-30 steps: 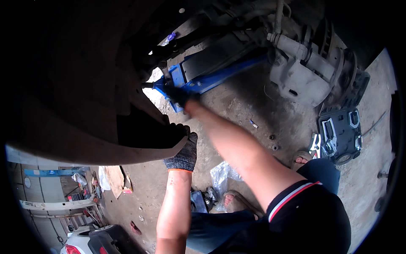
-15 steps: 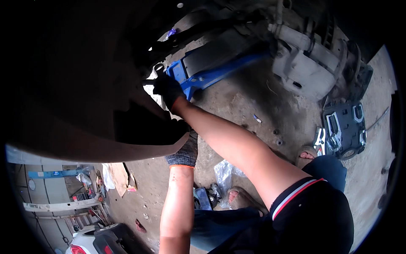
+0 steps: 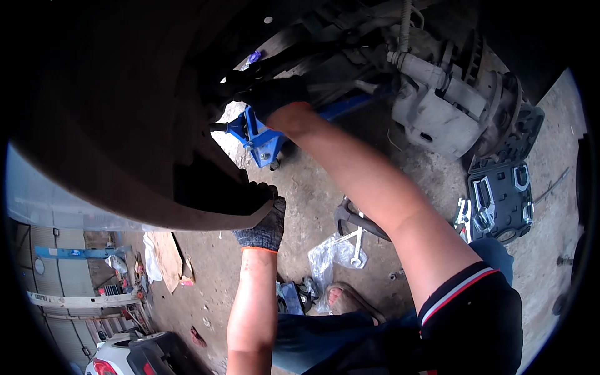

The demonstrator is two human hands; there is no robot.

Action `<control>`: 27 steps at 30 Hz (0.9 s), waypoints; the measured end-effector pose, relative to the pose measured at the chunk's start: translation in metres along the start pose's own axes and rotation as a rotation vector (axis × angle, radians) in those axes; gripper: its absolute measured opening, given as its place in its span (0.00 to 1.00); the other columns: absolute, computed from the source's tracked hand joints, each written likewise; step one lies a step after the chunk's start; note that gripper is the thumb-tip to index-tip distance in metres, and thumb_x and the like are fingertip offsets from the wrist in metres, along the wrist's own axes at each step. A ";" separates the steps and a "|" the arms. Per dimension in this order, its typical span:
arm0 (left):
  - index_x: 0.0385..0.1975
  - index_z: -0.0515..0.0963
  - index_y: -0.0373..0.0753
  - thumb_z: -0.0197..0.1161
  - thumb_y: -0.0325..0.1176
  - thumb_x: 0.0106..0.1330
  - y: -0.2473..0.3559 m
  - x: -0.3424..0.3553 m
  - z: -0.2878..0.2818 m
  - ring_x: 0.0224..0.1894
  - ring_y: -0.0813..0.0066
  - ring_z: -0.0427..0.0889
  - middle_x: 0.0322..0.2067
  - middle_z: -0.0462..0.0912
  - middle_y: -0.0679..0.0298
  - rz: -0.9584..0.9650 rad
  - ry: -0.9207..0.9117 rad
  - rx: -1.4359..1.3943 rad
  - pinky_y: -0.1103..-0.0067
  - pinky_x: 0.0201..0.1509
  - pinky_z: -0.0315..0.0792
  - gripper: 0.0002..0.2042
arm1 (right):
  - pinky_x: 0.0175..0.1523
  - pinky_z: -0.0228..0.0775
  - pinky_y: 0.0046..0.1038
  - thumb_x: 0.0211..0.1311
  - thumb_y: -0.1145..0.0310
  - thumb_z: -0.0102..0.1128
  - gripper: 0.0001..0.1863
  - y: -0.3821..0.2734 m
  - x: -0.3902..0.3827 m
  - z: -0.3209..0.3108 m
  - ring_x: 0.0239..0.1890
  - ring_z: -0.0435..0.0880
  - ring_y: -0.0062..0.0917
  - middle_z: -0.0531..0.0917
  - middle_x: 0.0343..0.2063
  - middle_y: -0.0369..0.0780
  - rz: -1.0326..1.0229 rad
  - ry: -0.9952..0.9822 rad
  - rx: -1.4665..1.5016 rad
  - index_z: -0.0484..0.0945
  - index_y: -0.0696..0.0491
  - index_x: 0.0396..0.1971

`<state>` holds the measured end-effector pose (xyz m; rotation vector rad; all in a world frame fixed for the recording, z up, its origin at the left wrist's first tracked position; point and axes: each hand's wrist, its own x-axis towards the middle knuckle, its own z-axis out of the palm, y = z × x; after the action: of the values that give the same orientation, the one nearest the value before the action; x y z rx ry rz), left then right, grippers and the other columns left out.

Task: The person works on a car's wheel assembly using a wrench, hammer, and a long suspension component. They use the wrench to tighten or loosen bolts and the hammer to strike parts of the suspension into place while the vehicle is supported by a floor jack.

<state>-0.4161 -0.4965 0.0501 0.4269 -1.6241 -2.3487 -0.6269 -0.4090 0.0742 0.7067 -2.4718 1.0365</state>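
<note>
My left hand (image 3: 261, 222), in a grey knit glove with orange cuff, grips the lower edge of a dark wheel-arch panel (image 3: 128, 187) on a raised vehicle. My right hand (image 3: 269, 100), in a dark glove, reaches into the shadowed underside above a blue floor jack (image 3: 259, 144); its fingers and anything in them are too dark to make out. To its right is a grey brake caliper (image 3: 437, 109) with a disc. Below my right forearm lie a combination wrench (image 3: 356, 250), a curved dark metal tool (image 3: 347, 215) and clear plastic wrap (image 3: 322, 269) on the floor.
An open tool case (image 3: 506, 215) with silver clamp pieces lies at the right. Cardboard (image 3: 165, 253) is on the concrete floor (image 3: 212, 294) at the left. A white car (image 3: 109, 359) stands at lower left. My sandalled foot (image 3: 344, 300) is below.
My right hand has moved up and right, farther under the vehicle. The wrench and curved tool show now below that forearm. My left hand still grips the panel edge.
</note>
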 end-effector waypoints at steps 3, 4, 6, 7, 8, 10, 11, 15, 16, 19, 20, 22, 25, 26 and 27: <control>0.49 0.70 0.45 0.48 0.43 0.66 0.005 -0.001 0.005 0.31 0.78 0.70 0.24 0.69 0.70 -0.054 0.072 -0.305 0.78 0.43 0.64 0.16 | 0.57 0.67 0.36 0.66 0.58 0.47 0.22 -0.013 0.013 -0.019 0.54 0.77 0.31 0.81 0.47 0.38 0.123 -0.236 -0.030 0.67 0.36 0.61; 0.48 0.70 0.45 0.48 0.43 0.67 0.006 -0.002 0.003 0.30 0.78 0.70 0.23 0.69 0.71 -0.063 0.073 -0.360 0.78 0.43 0.63 0.15 | 0.56 0.68 0.36 0.66 0.58 0.47 0.23 -0.013 0.011 -0.008 0.53 0.77 0.32 0.81 0.46 0.39 0.058 -0.238 0.021 0.67 0.37 0.61; 0.47 0.70 0.45 0.48 0.43 0.66 0.004 -0.003 0.006 0.30 0.78 0.68 0.23 0.67 0.71 0.032 -0.019 -0.024 0.78 0.42 0.63 0.15 | 0.54 0.69 0.36 0.65 0.58 0.47 0.23 0.005 -0.003 0.038 0.51 0.78 0.33 0.81 0.44 0.41 -0.059 -0.233 0.110 0.66 0.39 0.61; 0.47 0.70 0.45 0.48 0.43 0.66 -0.007 0.002 0.021 0.30 0.78 0.68 0.23 0.67 0.71 0.114 -0.077 0.280 0.78 0.42 0.62 0.15 | 0.52 0.71 0.36 0.65 0.61 0.47 0.24 0.027 -0.006 0.085 0.47 0.80 0.35 0.81 0.42 0.43 0.044 -0.062 0.249 0.66 0.38 0.62; 0.46 0.69 0.45 0.48 0.43 0.65 -0.008 0.004 0.015 0.30 0.78 0.67 0.23 0.66 0.71 0.331 -0.072 0.925 0.79 0.42 0.62 0.14 | 0.49 0.72 0.34 0.65 0.60 0.46 0.23 0.006 0.001 0.093 0.44 0.81 0.34 0.82 0.40 0.43 0.196 -0.101 0.453 0.69 0.42 0.60; 0.47 0.69 0.45 0.47 0.43 0.65 -0.008 0.006 0.002 0.31 0.79 0.66 0.24 0.65 0.71 0.555 -0.047 1.623 0.78 0.42 0.62 0.15 | 0.45 0.73 0.32 0.65 0.58 0.45 0.20 -0.019 0.005 0.092 0.42 0.82 0.34 0.82 0.37 0.45 0.417 -0.210 0.803 0.73 0.47 0.54; 0.47 0.68 0.45 0.47 0.43 0.64 -0.008 0.006 -0.006 0.31 0.79 0.66 0.25 0.65 0.71 0.571 -0.040 1.672 0.78 0.42 0.61 0.15 | 0.45 0.72 0.33 0.65 0.57 0.45 0.19 -0.024 0.007 0.092 0.41 0.82 0.34 0.82 0.36 0.45 0.485 -0.280 0.947 0.75 0.48 0.50; 0.49 0.68 0.43 0.47 0.42 0.64 -0.002 0.001 -0.025 0.33 0.77 0.67 0.27 0.65 0.69 0.581 -0.053 1.856 0.78 0.42 0.61 0.16 | 0.46 0.72 0.35 0.62 0.67 0.49 0.11 -0.042 -0.008 0.102 0.41 0.80 0.39 0.80 0.35 0.47 0.309 -0.155 0.873 0.77 0.51 0.41; 0.49 0.68 0.42 0.47 0.42 0.64 -0.002 0.001 -0.026 0.34 0.77 0.67 0.27 0.66 0.69 0.581 -0.055 1.858 0.78 0.43 0.62 0.17 | 0.45 0.72 0.35 0.61 0.69 0.50 0.09 -0.046 -0.014 0.108 0.41 0.80 0.39 0.80 0.35 0.47 0.212 0.032 0.736 0.78 0.52 0.38; 0.51 0.67 0.41 0.48 0.40 0.63 -0.020 0.009 -0.007 0.37 0.74 0.69 0.30 0.69 0.68 0.575 -0.071 1.661 0.77 0.45 0.63 0.18 | 0.45 0.72 0.35 0.59 0.71 0.51 0.08 0.009 -0.005 0.144 0.41 0.80 0.40 0.80 0.35 0.46 -0.136 0.247 0.383 0.77 0.54 0.36; 0.52 0.66 0.41 0.48 0.40 0.63 -0.020 0.008 -0.010 0.38 0.74 0.70 0.32 0.70 0.67 0.538 -0.038 1.630 0.76 0.46 0.64 0.19 | 0.45 0.72 0.35 0.59 0.71 0.53 0.08 0.001 -0.003 0.140 0.41 0.79 0.40 0.80 0.35 0.48 -0.081 0.104 0.369 0.76 0.55 0.37; 0.48 0.70 0.40 0.50 0.38 0.61 -0.015 0.003 -0.016 0.42 0.70 0.73 0.35 0.74 0.66 0.429 0.005 1.611 0.75 0.50 0.66 0.17 | 0.46 0.71 0.37 0.63 0.68 0.49 0.09 -0.020 -0.006 0.132 0.42 0.79 0.40 0.79 0.35 0.48 0.154 0.058 0.738 0.76 0.53 0.38; 0.40 0.75 0.39 0.53 0.37 0.59 0.008 -0.009 -0.011 0.44 0.66 0.74 0.35 0.77 0.63 0.821 -0.013 2.081 0.73 0.49 0.68 0.13 | 0.47 0.70 0.38 0.66 0.65 0.46 0.11 -0.048 -0.014 0.108 0.44 0.78 0.40 0.79 0.36 0.48 0.359 0.007 0.969 0.77 0.51 0.39; 0.39 0.76 0.43 0.55 0.39 0.58 0.013 -0.011 -0.007 0.47 0.65 0.74 0.36 0.78 0.66 0.664 0.023 2.068 0.71 0.54 0.66 0.12 | 0.47 0.69 0.38 0.67 0.65 0.45 0.11 -0.053 -0.014 0.102 0.44 0.78 0.40 0.79 0.36 0.48 0.373 0.015 0.935 0.77 0.51 0.39; 0.37 0.78 0.48 0.58 0.41 0.56 0.008 -0.008 0.005 0.51 0.64 0.73 0.38 0.79 0.69 0.521 0.030 2.027 0.69 0.58 0.65 0.11 | 0.47 0.70 0.38 0.67 0.65 0.45 0.11 -0.038 -0.014 0.112 0.44 0.78 0.40 0.79 0.36 0.47 0.283 0.113 0.796 0.77 0.51 0.39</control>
<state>-0.4101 -0.4922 0.0602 0.2026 -2.8783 0.2717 -0.6095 -0.5102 0.0134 0.4772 -2.0502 2.1443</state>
